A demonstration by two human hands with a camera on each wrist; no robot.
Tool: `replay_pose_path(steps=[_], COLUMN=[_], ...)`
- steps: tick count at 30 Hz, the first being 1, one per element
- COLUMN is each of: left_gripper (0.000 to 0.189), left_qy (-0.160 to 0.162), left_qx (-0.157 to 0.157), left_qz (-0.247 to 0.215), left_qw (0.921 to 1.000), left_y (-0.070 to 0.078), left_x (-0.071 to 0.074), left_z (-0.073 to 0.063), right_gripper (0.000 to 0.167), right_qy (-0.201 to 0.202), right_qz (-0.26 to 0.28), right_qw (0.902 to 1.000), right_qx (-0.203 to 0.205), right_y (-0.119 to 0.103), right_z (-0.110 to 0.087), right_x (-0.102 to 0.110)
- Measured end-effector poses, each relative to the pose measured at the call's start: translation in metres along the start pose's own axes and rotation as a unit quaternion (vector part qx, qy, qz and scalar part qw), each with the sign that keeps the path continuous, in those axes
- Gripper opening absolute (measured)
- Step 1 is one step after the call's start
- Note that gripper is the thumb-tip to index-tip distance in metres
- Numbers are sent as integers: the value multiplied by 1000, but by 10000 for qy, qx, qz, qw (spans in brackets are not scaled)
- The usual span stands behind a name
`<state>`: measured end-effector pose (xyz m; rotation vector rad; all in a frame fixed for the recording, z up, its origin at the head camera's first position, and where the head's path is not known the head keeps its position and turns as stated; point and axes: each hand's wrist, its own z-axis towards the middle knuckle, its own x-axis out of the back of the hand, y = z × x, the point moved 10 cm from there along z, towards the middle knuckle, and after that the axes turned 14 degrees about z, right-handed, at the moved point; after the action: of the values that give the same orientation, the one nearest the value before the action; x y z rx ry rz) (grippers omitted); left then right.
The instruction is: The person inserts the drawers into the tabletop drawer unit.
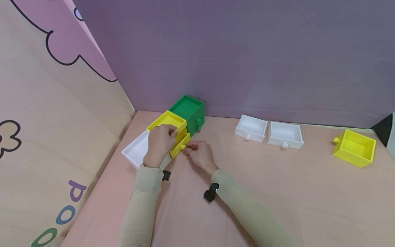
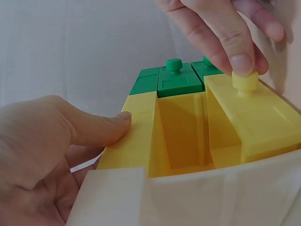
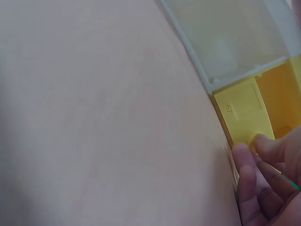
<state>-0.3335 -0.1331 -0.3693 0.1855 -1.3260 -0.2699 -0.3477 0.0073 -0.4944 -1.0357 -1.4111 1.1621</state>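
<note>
Yellow drawer faces right, its long front set diagonally.

A drawer sits partway in the cabinet, left of loose drawers.

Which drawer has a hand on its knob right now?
The yellow drawer in the lower slot of the yellow frame; the right hand pinches its knob. No hand touches the green drawers, the two white drawers or the loose yellow drawer.

I count two hands, one green cabinet, one yellow cabinet, one white cabinet, two green drawers, two yellow drawers, two white drawers, two black wrist devices on my feed
</note>
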Motion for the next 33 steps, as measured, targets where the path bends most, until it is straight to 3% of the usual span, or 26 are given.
replay_pose_path(steps=[13,33], left_gripper=[21,24], left_qy=[109,-56], left_qx=[-47,61], left_qz=[2,18], left_qw=[9999,10000], left_y=[1,0], left_x=[3,-2], left_z=[1,0], right_gripper=[19,23], right_qy=[26,-62], right_qz=[238,637], right_qw=[9997,9979], right_qx=[-15,-91], right_y=[-1,5], right_z=[4,1], right_x=[-5,1])
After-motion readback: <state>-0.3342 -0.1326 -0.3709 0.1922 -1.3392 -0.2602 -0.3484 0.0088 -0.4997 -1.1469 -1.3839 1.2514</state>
